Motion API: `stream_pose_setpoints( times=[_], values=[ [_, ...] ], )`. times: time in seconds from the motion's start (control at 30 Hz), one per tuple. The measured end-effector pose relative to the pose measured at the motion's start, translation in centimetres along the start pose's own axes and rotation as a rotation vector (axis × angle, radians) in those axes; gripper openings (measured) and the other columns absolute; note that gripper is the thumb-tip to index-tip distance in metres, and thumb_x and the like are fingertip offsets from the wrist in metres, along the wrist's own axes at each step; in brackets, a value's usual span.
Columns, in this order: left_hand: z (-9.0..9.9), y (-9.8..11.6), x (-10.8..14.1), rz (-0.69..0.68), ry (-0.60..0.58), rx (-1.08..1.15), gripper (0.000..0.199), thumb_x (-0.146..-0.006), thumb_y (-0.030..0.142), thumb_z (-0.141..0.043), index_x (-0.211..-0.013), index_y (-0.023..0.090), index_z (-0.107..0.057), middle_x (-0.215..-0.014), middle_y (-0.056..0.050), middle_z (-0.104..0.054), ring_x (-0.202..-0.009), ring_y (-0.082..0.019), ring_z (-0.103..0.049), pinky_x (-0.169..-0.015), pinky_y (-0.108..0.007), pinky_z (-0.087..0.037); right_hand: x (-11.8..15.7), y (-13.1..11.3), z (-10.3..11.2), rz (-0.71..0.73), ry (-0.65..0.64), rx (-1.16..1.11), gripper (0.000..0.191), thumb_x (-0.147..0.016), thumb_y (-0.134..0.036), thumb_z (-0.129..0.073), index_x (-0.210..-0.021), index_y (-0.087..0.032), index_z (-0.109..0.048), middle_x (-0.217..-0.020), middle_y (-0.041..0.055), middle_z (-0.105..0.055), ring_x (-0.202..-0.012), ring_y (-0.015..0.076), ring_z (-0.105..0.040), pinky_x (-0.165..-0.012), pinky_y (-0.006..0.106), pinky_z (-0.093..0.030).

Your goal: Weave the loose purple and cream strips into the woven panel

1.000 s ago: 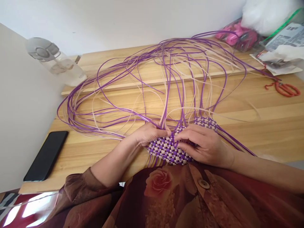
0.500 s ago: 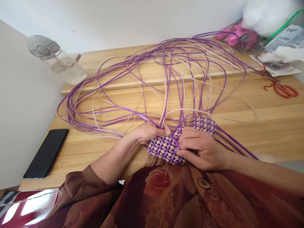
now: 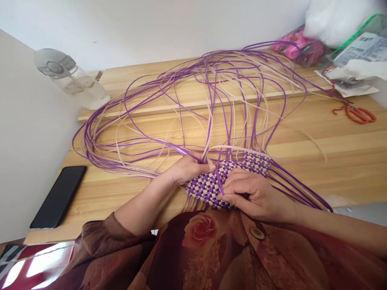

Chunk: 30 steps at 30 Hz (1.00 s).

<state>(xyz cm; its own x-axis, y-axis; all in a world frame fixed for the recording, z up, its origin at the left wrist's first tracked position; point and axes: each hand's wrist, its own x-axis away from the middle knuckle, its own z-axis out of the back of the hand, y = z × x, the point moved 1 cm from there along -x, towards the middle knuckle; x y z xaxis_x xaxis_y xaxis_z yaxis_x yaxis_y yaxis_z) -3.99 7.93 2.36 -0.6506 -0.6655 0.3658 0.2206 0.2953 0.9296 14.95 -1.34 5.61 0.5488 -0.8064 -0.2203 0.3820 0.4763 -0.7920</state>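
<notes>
A woven piece point(image 3: 205, 187) in purple and cream checks lies at the table's front edge, close to the flowered shirt. Long purple and cream strands point(image 3: 99, 121) spread from it in a wide loop over the table. My left hand point(image 3: 192, 168) pinches the piece's upper left edge, its thumb on the weave and strands running beneath the fingers. My right hand point(image 3: 249, 193) is closed on the end of a purple strand point(image 3: 219, 181), which crosses the front of the weave. The palm of my right hand covers part of the piece.
A black phone point(image 3: 59, 197) lies at the left, below a clear bottle with a grey lid point(image 3: 72, 78). Orange-handled scissors point(image 3: 359, 114) rest at the right. Behind them are a bag of pink items point(image 3: 298, 48), papers and a white bundle point(image 3: 329, 20). A raised wooden board point(image 3: 145, 110) runs along the back.
My right hand has moved slightly left and down, and the purple strand it holds now stretches straighter over the weave. My left hand keeps its pinch.
</notes>
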Motion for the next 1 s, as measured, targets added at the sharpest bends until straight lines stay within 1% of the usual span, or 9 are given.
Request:
stream_pose_setpoints(
  times=[0.1, 0.17, 0.4, 0.5, 0.63, 0.7, 0.8, 0.87, 1.0],
  values=[
    [-0.2, 0.3, 0.1, -0.017, -0.070, -0.100, 0.026, -0.074, 0.038, -0.072, -0.079, 0.012, -0.070, -0.076, -0.003, -0.067, -0.072, -0.014, -0.058, -0.070, -0.026, -0.044, -0.1, 0.6, -0.1, -0.009, 0.022, -0.033, 0.014, -0.090, -0.018, -0.062, -0.080, -0.014, -0.070, -0.070, 0.0029, -0.064, -0.070, 0.0117, -0.055, -0.074, 0.028, -0.041],
    [-0.5, 0.2, 0.0, -0.046, -0.024, -0.107, 0.023, -0.071, 0.035, -0.075, -0.073, 0.013, -0.068, -0.071, -0.002, -0.066, -0.068, -0.014, -0.057, -0.068, -0.026, -0.044, -0.2, 0.8, -0.3, -0.038, 0.014, -0.069, 0.017, -0.090, -0.019, -0.062, -0.076, -0.014, -0.069, -0.068, 0.0025, -0.063, -0.069, 0.0112, -0.055, -0.073, 0.027, -0.041],
    [-1.0, -0.4, -0.4, -0.073, 0.027, -0.090, 0.020, -0.068, 0.032, -0.076, -0.067, 0.014, -0.067, -0.067, -0.002, -0.065, -0.065, -0.014, -0.057, -0.067, -0.026, -0.045, -1.0, 0.9, -0.1, -0.144, -0.214, -0.264, 0.022, -0.092, -0.027, -0.059, -0.078, -0.015, -0.071, -0.076, 0.0030, -0.069, -0.074, 0.0109, -0.062, -0.071, 0.022, -0.045],
    [-0.6, 0.0, -0.1, -0.071, 0.018, -0.059, 0.022, -0.073, 0.034, -0.074, -0.071, 0.014, -0.067, -0.068, 0.000, -0.064, -0.066, -0.012, -0.056, -0.068, -0.026, -0.044, -1.7, 1.6, 1.4, -0.352, -0.240, -0.290, 0.032, -0.094, -0.037, -0.054, -0.077, -0.015, -0.069, -0.075, 0.0037, -0.069, -0.071, 0.0127, -0.065, -0.063, 0.022, -0.047],
    [-0.5, 0.1, 0.1, -0.063, -0.019, 0.015, 0.021, -0.076, 0.035, -0.072, -0.076, 0.014, -0.067, -0.073, 0.001, -0.064, -0.069, -0.012, -0.056, -0.072, -0.025, -0.043, -3.3, 2.4, 3.4, -0.757, -0.110, -0.322, 0.034, -0.097, -0.046, -0.044, -0.099, -0.017, -0.061, -0.076, 0.0011, -0.066, -0.045, 0.0083, -0.058, -0.037, 0.019, -0.033],
    [-0.6, 0.1, 0.1, -0.062, -0.020, 0.047, 0.020, -0.075, 0.034, -0.073, -0.076, 0.014, -0.067, -0.074, 0.000, -0.065, -0.071, -0.012, -0.056, -0.073, -0.025, -0.043, -4.4, 2.2, 3.4, -0.798, -0.181, -0.259, 0.030, -0.095, -0.044, -0.047, -0.102, -0.017, -0.059, -0.074, -0.0010, -0.063, -0.038, 0.0056, -0.052, -0.037, 0.018, -0.033],
    [-0.7, 0.1, 0.2, -0.061, -0.025, 0.091, 0.020, -0.074, 0.032, -0.075, -0.082, 0.014, -0.070, -0.080, -0.002, -0.068, -0.075, -0.013, -0.059, -0.076, -0.027, -0.044, -5.8, 1.9, 2.9, -0.766, -0.221, -0.151, 0.029, -0.093, -0.043, -0.050, -0.087, -0.016, -0.059, -0.065, -0.0021, -0.060, -0.039, 0.0051, -0.048, -0.042, 0.019, -0.035],
    [-0.8, 0.1, 0.2, -0.051, -0.030, 0.077, 0.021, -0.074, 0.032, -0.075, -0.082, 0.014, -0.071, -0.081, -0.003, -0.069, -0.075, -0.014, -0.060, -0.074, -0.027, -0.044, -6.6, 2.8, 3.4, -0.703, -0.105, -0.026, 0.031, -0.089, -0.045, -0.054, -0.076, -0.017, -0.058, -0.059, -0.0016, -0.057, -0.045, 0.0077, -0.050, -0.047, 0.021, -0.036],
    [-1.0, 0.0, 0.0, 0.007, 0.031, -0.009, 0.025, -0.071, 0.036, -0.078, -0.074, 0.013, -0.069, -0.071, -0.003, -0.066, -0.064, -0.012, -0.057, -0.065, -0.025, -0.042, -8.3, 7.6, 7.6, -0.693, 0.344, 0.290, 0.029, -0.085, -0.042, -0.056, -0.068, -0.018, -0.057, -0.062, 0.0026, -0.056, -0.056, 0.0139, -0.052, -0.055, 0.027, -0.037]
  ],
)
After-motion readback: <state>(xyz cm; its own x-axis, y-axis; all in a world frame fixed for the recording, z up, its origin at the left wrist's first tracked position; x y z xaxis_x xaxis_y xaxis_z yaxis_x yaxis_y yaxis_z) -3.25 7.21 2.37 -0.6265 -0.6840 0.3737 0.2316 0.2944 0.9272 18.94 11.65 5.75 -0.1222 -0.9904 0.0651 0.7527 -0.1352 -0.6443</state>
